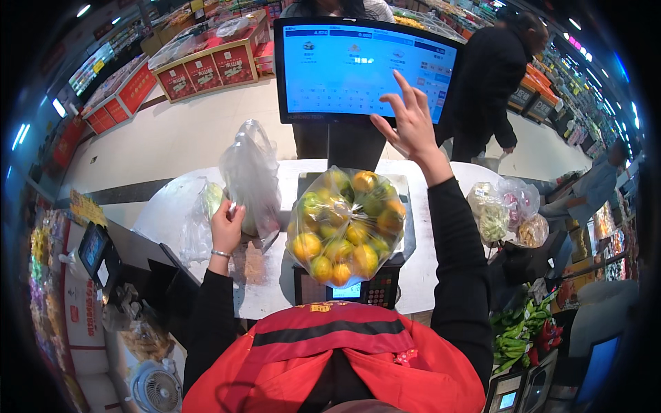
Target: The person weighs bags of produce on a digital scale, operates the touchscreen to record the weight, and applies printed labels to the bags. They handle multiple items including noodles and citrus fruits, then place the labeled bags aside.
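Observation:
My right hand (411, 121) reaches over the lower right of a touchscreen monitor (330, 77), fingers spread and holding nothing. Whether a fingertip touches the glass I cannot tell. A clear plastic bag of green and orange citrus fruit (341, 227), gathered at its top, rests on the weighing scale (382, 291) and covers most of its plate. To the left, my left hand (227, 227) is curled against a greyish plastic bag (251, 175) standing upright. Something small and shiny shows at its thumb, but its grip is unclear. Beside it lies another clear bag (199, 222) with something pale green inside.
These things stand on a white counter (263, 299). Bagged produce (508, 211) lies at its right end. Green and red peppers (521, 335) are at lower right, a small fan (156, 387) at lower left. One person stands behind the monitor; another in dark clothes (488, 77) is at right.

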Tool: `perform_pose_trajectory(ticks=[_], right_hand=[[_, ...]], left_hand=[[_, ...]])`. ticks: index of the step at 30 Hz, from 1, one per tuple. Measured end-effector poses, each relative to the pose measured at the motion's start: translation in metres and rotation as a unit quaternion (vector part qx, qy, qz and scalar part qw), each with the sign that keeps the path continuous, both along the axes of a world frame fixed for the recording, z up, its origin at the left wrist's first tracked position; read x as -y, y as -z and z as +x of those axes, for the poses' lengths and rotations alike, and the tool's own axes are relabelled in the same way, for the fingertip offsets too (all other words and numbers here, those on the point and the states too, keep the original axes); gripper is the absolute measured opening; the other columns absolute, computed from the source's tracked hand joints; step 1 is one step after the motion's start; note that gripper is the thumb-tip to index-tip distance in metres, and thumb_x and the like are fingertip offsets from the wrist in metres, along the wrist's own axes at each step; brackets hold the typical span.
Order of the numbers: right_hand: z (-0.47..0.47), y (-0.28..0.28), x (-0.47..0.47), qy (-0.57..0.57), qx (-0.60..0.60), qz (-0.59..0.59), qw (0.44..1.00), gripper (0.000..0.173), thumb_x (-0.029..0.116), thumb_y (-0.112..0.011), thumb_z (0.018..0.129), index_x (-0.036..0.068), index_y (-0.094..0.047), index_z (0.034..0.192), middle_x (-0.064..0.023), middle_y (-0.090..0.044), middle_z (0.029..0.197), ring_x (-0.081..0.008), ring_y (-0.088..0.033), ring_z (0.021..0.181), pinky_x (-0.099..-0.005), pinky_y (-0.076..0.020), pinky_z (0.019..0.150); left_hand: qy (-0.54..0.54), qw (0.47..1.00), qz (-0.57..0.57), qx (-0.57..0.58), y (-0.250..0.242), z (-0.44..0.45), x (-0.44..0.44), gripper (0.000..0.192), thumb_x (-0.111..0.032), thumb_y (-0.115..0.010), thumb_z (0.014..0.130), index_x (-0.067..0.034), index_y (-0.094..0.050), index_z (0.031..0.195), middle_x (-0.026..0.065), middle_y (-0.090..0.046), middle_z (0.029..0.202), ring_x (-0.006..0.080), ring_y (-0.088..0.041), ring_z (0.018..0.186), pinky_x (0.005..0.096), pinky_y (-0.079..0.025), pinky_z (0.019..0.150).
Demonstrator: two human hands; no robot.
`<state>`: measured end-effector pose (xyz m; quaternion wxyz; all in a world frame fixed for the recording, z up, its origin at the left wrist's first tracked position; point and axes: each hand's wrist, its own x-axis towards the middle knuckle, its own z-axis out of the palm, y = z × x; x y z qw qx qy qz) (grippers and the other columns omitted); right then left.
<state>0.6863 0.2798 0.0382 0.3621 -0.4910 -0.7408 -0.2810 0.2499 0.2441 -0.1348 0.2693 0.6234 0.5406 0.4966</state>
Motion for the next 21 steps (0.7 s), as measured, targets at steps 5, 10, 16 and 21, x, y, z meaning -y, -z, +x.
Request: perform_pose_trajectory(ticks=[5,10,16,21], right_hand=[[-0.052,-0.025,-0.047,-0.050,-0.006,0.090,0.995,0.030,0.036,-0.071,0.084,0.012,-0.055,0.091,-0.0112,-0.046,0.145,-0.0299,-0.051,0.109,-0.0381,-0.0405,0.096],[-0.105,-0.031,-0.069,-0.079,0.017,0.101,0.992,0.030,0.037,-0.069,0.084,0.012,-0.055,0.092,-0.0063,-0.050,0.142,-0.0279,-0.053,0.105,-0.0390,-0.0423,0.091],[-0.097,-0.001,-0.039,-0.079,0.027,0.021,0.996,0.030,0.033,-0.072,0.082,0.009,-0.056,0.089,-0.0064,-0.058,0.133,-0.0293,-0.055,0.099,-0.0391,-0.0439,0.090],[0.005,0.119,0.040,-0.141,-0.405,-0.202,0.881,0.023,0.015,-0.062,0.093,0.003,-0.065,0.112,-0.0055,-0.066,0.104,-0.0110,-0.060,0.085,-0.0245,-0.0463,0.064]], left_hand=[[-0.035,0.988,0.141,-0.059,-0.026,-0.010,0.037,0.014,-0.003,-0.064,0.079,0.003,-0.052,0.076,0.0079,-0.050,0.087,0.0137,-0.047,0.071,0.0261,-0.039,0.064],[-0.045,0.998,0.016,-0.032,-0.035,-0.016,0.065,0.023,0.000,-0.060,0.074,-0.001,-0.040,0.064,0.0040,-0.037,0.056,0.0153,-0.031,0.052,0.0295,-0.029,0.049],[0.064,0.987,0.114,-0.098,-0.063,-0.028,0.098,0.020,0.004,-0.056,0.072,-0.001,-0.039,0.064,0.0037,-0.033,0.058,0.0104,-0.032,0.053,0.0280,-0.026,0.049],[0.173,0.975,0.084,-0.113,-0.087,-0.028,0.116,0.021,0.004,-0.068,0.070,0.000,-0.047,0.067,0.0117,-0.043,0.069,0.0275,-0.045,0.059,0.0319,-0.043,0.064]])
